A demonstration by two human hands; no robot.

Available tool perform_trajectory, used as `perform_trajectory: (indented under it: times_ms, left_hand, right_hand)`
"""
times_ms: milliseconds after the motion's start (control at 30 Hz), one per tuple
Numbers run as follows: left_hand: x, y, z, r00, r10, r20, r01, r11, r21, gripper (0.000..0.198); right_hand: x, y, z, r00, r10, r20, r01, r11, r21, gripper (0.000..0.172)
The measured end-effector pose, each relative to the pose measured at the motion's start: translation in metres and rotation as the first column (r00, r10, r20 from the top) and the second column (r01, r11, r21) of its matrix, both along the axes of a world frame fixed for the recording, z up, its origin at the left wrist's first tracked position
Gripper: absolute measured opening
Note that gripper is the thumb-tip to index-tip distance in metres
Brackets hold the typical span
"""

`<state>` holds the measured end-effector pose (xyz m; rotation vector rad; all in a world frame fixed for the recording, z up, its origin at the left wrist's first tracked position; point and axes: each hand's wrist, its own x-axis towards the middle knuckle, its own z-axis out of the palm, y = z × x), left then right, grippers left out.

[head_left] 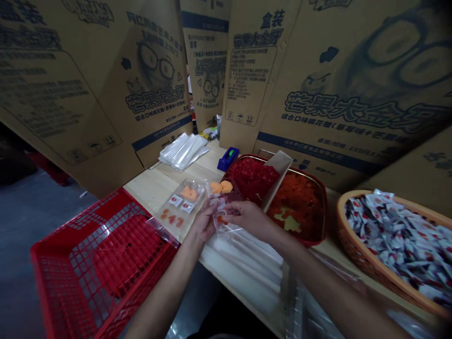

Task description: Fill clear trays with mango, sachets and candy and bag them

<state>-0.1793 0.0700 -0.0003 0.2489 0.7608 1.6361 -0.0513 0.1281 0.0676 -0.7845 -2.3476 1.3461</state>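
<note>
Over the front of a pale wooden table (155, 186), my left hand (204, 222) and my right hand (247, 217) together pinch a small clear plastic bag (221, 217) with orange and red pieces inside. Both hands are closed on the bag. Orange candy pieces (221, 187) show at the bag's far end. Left of my hands lies a filled clear bag (181, 205) with orange pieces and two small white-and-red packets. A stack of empty clear bags (243, 254) lies under my wrists.
A red metal tray (319, 221) split by a cardboard divider holds dark red and orange-red candy. A woven basket (356, 256) of white-and-red packets sits right. A red plastic crate (95, 263) stands left, below the table. Clear sleeves (181, 150), a blue tape dispenser (228, 158) and cardboard boxes (339, 89) stand behind.
</note>
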Motion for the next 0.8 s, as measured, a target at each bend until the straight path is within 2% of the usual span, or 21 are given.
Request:
perform_trajectory:
  times_ms: [67, 100, 167, 233, 267, 333, 433, 467, 533, 600, 667, 733, 800]
  left_hand:
    - [0.000, 0.000, 0.001, 0.999, 0.006, 0.039, -0.006, 1.000, -0.002, 0.029]
    - [0.000, 0.000, 0.001, 0.998, 0.009, 0.056, -0.009, 1.000, -0.005, 0.028]
    - [-0.001, -0.001, 0.001, 0.997, 0.013, 0.074, -0.012, 1.000, -0.008, 0.029]
    - [-0.002, 0.000, 0.000, 0.997, 0.012, 0.074, -0.012, 1.000, -0.010, 0.031]
    - [-0.003, 0.000, -0.001, 0.997, 0.011, 0.073, -0.011, 1.000, -0.009, 0.032]
    - [-0.004, 0.001, -0.003, 0.997, 0.005, 0.079, -0.005, 1.000, 0.002, 0.032]
    - [-0.007, 0.002, -0.006, 0.996, -0.003, 0.086, 0.001, 1.000, 0.024, 0.034]
    - [-0.009, 0.002, -0.006, 0.996, -0.002, 0.085, 0.000, 1.000, 0.025, 0.034]
    - [-0.012, 0.001, -0.007, 0.997, 0.005, 0.077, -0.007, 1.000, 0.021, 0.036]
    - [-0.015, -0.001, -0.008, 0.998, 0.006, 0.063, -0.008, 1.000, 0.021, 0.036]
    - [-0.019, -0.002, -0.009, 0.999, 0.009, 0.047, -0.010, 1.000, 0.024, 0.037]
    - [-0.023, -0.002, -0.009, 0.999, 0.025, 0.041, -0.026, 0.999, 0.026, 0.037]
    - [-0.025, -0.003, -0.008, 0.998, 0.049, 0.044, -0.049, 0.999, 0.019, 0.037]
  right_hand:
    - [0.004, 0.011, -0.002, 0.998, -0.041, 0.044, 0.036, 0.993, 0.110, 0.015]
    - [0.007, 0.018, -0.001, 0.991, -0.092, 0.095, 0.070, 0.975, 0.211, 0.017]
    - [0.016, 0.030, 0.001, 0.949, -0.213, 0.230, 0.091, 0.889, 0.448, 0.020]
    - [0.022, 0.037, 0.004, 0.889, -0.266, 0.373, 0.013, 0.829, 0.559, 0.022]
    - [0.023, 0.038, 0.004, 0.867, -0.260, 0.425, -0.019, 0.835, 0.549, 0.024]
    - [0.023, 0.037, 0.003, 0.860, -0.197, 0.470, -0.034, 0.898, 0.438, 0.025]
    - [0.020, 0.037, -0.001, 0.905, -0.107, 0.412, 0.002, 0.969, 0.247, 0.026]
    - [0.020, 0.041, -0.002, 0.915, -0.120, 0.384, 0.030, 0.972, 0.234, 0.026]
    - [0.019, 0.052, -0.004, 0.909, -0.218, 0.356, 0.101, 0.942, 0.321, 0.027]
    - [0.017, 0.069, -0.006, 0.833, -0.322, 0.449, 0.081, 0.875, 0.477, 0.030]
    - [0.013, 0.084, -0.008, 0.709, -0.342, 0.617, -0.055, 0.845, 0.532, 0.029]
    - [0.006, 0.094, -0.013, 0.585, -0.270, 0.764, -0.177, 0.877, 0.446, 0.026]
    - [-0.003, 0.097, -0.020, 0.531, -0.174, 0.829, -0.234, 0.911, 0.341, 0.026]
